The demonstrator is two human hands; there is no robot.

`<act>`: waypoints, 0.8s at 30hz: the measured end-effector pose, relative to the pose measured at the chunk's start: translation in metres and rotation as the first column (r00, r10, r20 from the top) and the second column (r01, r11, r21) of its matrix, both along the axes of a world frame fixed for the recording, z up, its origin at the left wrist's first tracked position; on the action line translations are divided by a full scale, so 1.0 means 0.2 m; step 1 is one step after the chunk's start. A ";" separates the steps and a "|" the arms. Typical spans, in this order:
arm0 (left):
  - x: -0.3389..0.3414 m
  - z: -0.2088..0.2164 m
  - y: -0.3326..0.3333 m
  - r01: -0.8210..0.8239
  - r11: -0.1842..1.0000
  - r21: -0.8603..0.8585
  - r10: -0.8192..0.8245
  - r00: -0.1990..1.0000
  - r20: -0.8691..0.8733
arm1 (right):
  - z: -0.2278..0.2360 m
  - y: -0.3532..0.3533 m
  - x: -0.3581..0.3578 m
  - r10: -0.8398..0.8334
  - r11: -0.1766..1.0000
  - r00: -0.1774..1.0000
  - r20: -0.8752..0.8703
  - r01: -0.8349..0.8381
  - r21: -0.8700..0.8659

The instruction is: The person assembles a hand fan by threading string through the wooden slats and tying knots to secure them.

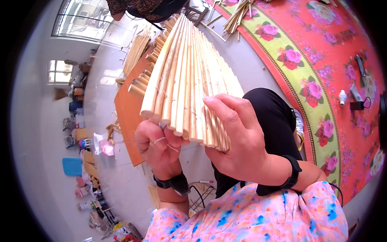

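Note:
A fan-like row of pale, peeled wooden sticks (189, 80) lies side by side in front of me, cut ends toward me. My right hand (246, 141) grips the row's near right edge, fingers on top and thumb at the underside. Under the near left ends, my left hand (155, 143) is closed with its fingers curled. A thin pale string (171, 147) crosses those fingers, its short tail hanging free. Something grey, perhaps a ring, shows at a finger just below the sticks. How the sticks are joined is hidden.
An orange-brown board (128, 117) holds more sticks (141, 82) beneath the row. Loose stick bundles (137, 48) lie beyond. At right spreads a red floral mat (318, 48) with small tools on it. Another person (149, 8) is at the top. Clutter and a blue stool (72, 166) line the left wall.

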State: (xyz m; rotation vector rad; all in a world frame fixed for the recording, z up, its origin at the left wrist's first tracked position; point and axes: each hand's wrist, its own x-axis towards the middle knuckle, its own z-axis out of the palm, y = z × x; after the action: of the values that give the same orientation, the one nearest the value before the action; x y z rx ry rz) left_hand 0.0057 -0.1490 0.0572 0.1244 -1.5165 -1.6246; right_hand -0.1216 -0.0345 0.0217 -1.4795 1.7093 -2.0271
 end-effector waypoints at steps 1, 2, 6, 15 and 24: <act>0.03 0.00 0.01 -0.080 0.996 -0.033 0.082 0.994 0.077 | 0.00 0.00 0.00 0.002 1.000 1.000 0.012 -0.001 -0.015; 0.05 0.00 0.03 -0.153 0.986 -0.071 0.163 0.974 0.155 | 0.01 -0.01 0.00 0.001 1.000 1.000 0.023 -0.001 -0.021; 0.09 0.03 0.03 -0.051 0.964 -0.260 0.104 0.975 0.196 | 0.01 -0.04 0.01 -0.012 1.000 1.000 0.002 0.012 -0.029; 0.12 0.03 0.06 -0.202 0.966 -0.163 0.224 0.966 0.131 | 0.02 -0.06 0.04 -0.029 1.000 0.999 -0.019 0.029 -0.003; 0.09 0.09 0.10 -0.503 0.864 -0.018 0.502 0.857 0.114 | 0.03 -0.08 0.09 -0.099 0.995 0.987 -0.125 0.100 0.000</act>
State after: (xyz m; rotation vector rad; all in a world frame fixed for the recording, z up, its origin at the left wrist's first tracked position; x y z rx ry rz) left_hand 0.0242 -0.1288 0.0742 0.5846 -1.4074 -1.2172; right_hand -0.1046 -0.0498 0.0281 -1.5810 1.8708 -2.0139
